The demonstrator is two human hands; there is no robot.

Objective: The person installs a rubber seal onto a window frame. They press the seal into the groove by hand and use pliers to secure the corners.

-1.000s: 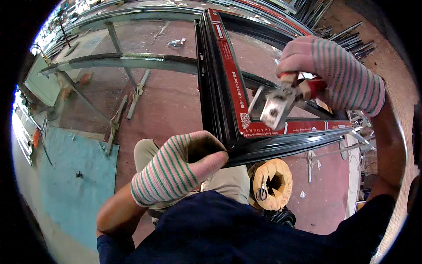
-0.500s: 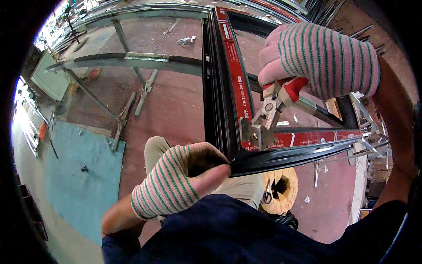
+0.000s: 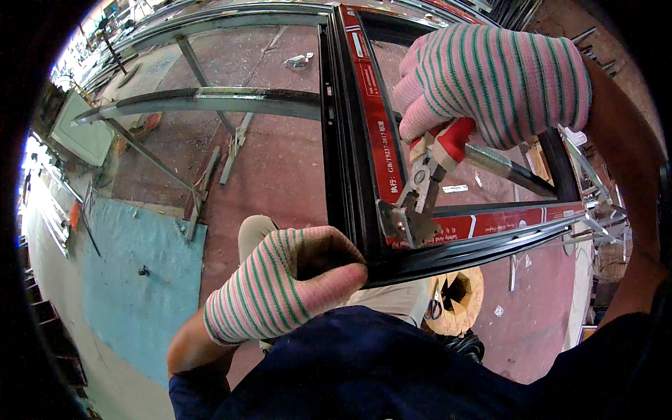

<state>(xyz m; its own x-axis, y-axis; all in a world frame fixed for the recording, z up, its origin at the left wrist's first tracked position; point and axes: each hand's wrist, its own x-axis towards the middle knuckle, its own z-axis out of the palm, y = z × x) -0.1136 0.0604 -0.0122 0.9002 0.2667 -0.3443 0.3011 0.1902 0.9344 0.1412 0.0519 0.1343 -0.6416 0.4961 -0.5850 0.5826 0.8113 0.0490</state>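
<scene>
A black window frame (image 3: 337,150), with red printed film along its inner faces, lies on metal supports in front of me. My left hand (image 3: 280,283), in a pink glove with green stripes, pinches at its near left corner. Whatever is between those fingertips is hidden. My right hand (image 3: 497,87), in a matching glove, is closed around the red handles of a plier-type hand cutter (image 3: 416,192). The cutter points down toward me, and its broad metal head sits at the inside of that same corner, just beyond my left fingertips.
Grey metal rails (image 3: 189,101) of a stand reach left from the frame. A blue-green sheet (image 3: 143,287) covers floor on the left. Below the frame, scissors (image 3: 435,305) rest at a round cardboard-coloured roll (image 3: 465,318) near my knee. Long metal profiles are stacked at the back.
My right hand has moved slightly left with the cutter, whose head is a little lower against the corner. My left hand keeps its pinch there. The whole view has shifted slightly.
</scene>
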